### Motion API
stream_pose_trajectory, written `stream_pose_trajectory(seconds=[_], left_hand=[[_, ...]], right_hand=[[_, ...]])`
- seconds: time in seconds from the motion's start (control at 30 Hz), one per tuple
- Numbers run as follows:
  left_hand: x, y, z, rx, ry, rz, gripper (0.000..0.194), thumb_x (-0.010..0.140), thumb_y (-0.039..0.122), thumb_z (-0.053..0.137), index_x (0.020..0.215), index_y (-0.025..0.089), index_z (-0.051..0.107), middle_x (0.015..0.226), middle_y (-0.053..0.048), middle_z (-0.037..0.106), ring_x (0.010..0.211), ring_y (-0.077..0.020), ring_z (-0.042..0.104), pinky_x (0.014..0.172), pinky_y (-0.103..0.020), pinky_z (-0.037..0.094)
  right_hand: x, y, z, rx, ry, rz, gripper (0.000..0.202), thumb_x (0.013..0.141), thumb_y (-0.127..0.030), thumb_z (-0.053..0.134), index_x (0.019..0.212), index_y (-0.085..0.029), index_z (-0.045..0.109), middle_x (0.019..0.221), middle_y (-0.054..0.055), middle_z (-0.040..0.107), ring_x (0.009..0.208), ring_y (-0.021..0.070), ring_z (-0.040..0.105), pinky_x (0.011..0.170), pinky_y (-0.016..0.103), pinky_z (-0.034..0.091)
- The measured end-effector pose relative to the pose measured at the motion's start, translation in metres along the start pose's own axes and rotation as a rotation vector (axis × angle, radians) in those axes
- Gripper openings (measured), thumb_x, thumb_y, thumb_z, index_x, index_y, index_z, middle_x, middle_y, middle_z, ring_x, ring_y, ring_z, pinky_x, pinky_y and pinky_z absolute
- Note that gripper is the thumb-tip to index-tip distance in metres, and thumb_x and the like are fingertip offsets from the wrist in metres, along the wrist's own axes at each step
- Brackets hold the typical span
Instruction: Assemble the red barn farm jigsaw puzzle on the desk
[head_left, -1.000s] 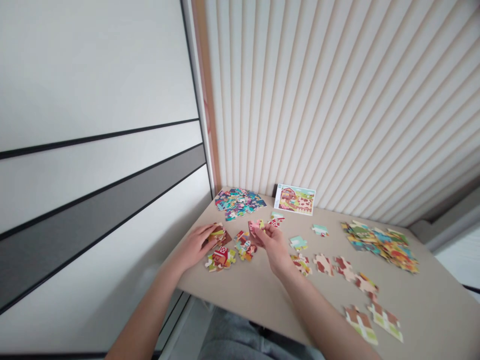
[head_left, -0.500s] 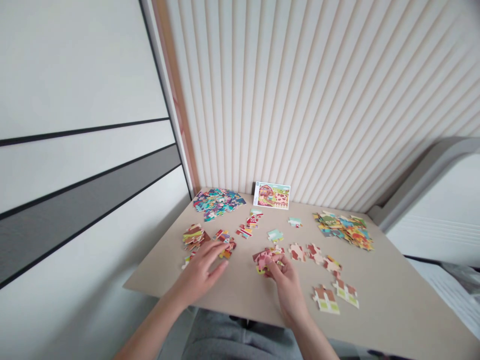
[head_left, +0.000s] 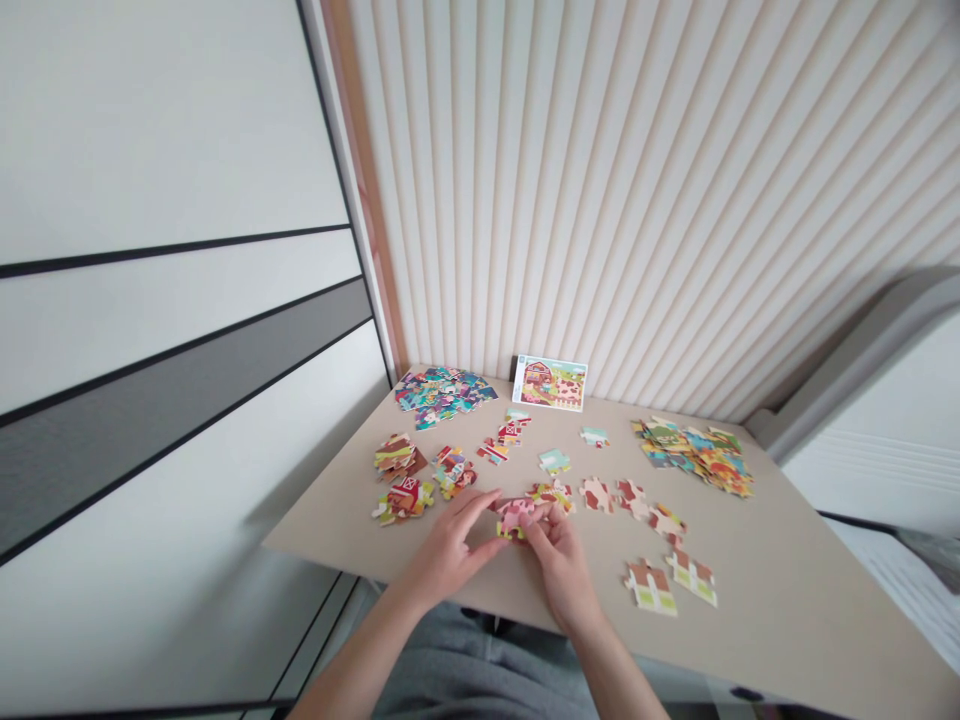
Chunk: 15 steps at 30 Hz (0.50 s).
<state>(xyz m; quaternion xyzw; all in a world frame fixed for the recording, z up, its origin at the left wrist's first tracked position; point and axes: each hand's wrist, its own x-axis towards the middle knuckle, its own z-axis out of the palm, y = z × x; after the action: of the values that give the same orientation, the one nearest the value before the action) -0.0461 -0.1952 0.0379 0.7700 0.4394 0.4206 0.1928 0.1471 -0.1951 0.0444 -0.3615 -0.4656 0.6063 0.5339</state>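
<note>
A pink pig puzzle piece (head_left: pixel 513 513) is held just over the near part of the table between my two hands. My right hand (head_left: pixel 556 556) pinches its right side, thumb on top. My left hand (head_left: pixel 453 545) has thumb and forefinger at its left edge, closed around that side. Just behind my right fingers lie pieces with a white fence and green (head_left: pixel 553 495). To the left are joined pieces with a figure (head_left: pixel 453 470) and a small heap with a red barn door (head_left: pixel 406 497).
A farm picture card (head_left: pixel 551 383) leans at the back. Piles of purple-teal pieces (head_left: pixel 444 394) and yellow-orange pieces (head_left: pixel 701 458) lie back left and right. Cow-patch pieces (head_left: pixel 597 494) and brown-and-white fence pieces (head_left: pixel 651 587) are spread to the right. The table's edge (head_left: pixel 517 610) runs before me.
My left hand has moved right, from the figure pieces to the pig piece. My right hand has shifted slightly left with that piece. The view has tilted a little.
</note>
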Motion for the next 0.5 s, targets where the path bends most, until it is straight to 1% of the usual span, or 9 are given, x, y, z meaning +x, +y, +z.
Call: stream_pose_trajectory(seconds=[0.17,0.3,0.33,0.4,0.47,0.5], left_hand=[[-0.0004,0.0017,-0.0024,-0.036,-0.023,-0.023,0.051,0.096,0.031,0.065,0.144,0.03,0.048,0.132,-0.007,0.063,0.12,-0.0221,0.062,0.107,-0.041,0.051],[-0.0004,0.0041,-0.0043,-0.044,-0.034,-0.026,0.052,0.095,0.031,0.067,0.143,0.03,0.048,0.131,-0.007,0.063,0.12,-0.0224,0.061,0.107,-0.041,0.049],[-0.0004,0.0052,-0.005,-0.049,-0.038,-0.024,0.05,0.094,0.032,0.068,0.14,0.029,0.05,0.129,-0.007,0.063,0.119,-0.0226,0.061,0.107,-0.04,0.049],[-0.0006,0.0074,-0.0061,-0.056,-0.053,-0.011,0.039,0.094,0.033,0.068,0.131,0.027,0.056,0.124,-0.007,0.064,0.118,-0.023,0.061,0.105,-0.04,0.05],[-0.0012,0.0092,-0.0065,-0.055,-0.063,-0.002,0.029,0.096,0.032,0.063,0.125,0.026,0.06,0.12,-0.007,0.065,0.117,-0.0227,0.061,0.104,-0.039,0.05],[-0.0015,0.0099,-0.0065,-0.053,-0.064,0.0,0.029,0.097,0.03,0.061,0.126,0.026,0.059,0.12,-0.007,0.065,0.117,-0.0223,0.061,0.104,-0.039,0.05]], right_hand=[[0.0002,0.0038,-0.0008,-0.011,0.0,-0.001,0.027,0.092,-0.048,0.07,0.094,-0.022,0.066,0.096,0.007,0.073,0.083,0.0215,0.066,0.077,0.033,0.054],[-0.0019,0.0034,-0.0021,-0.062,0.005,-0.028,0.026,0.096,-0.047,0.066,0.099,-0.021,0.068,0.096,0.007,0.072,0.078,0.0193,0.063,0.072,0.03,0.052],[-0.0024,0.0032,-0.0027,-0.085,0.026,-0.042,0.026,0.097,-0.047,0.064,0.101,-0.022,0.069,0.095,0.006,0.072,0.077,0.0189,0.062,0.071,0.03,0.051],[-0.0027,0.0031,-0.0041,-0.155,0.095,-0.071,0.027,0.098,-0.047,0.062,0.105,-0.022,0.07,0.094,0.006,0.072,0.076,0.0186,0.062,0.069,0.029,0.049],[-0.0024,0.0037,-0.0052,-0.243,0.152,-0.1,0.029,0.098,-0.048,0.062,0.109,-0.023,0.071,0.097,0.006,0.073,0.08,0.0198,0.063,0.072,0.03,0.05],[-0.0021,0.0043,-0.0055,-0.285,0.164,-0.114,0.03,0.097,-0.048,0.062,0.11,-0.023,0.072,0.099,0.007,0.073,0.083,0.0209,0.065,0.076,0.031,0.051]])
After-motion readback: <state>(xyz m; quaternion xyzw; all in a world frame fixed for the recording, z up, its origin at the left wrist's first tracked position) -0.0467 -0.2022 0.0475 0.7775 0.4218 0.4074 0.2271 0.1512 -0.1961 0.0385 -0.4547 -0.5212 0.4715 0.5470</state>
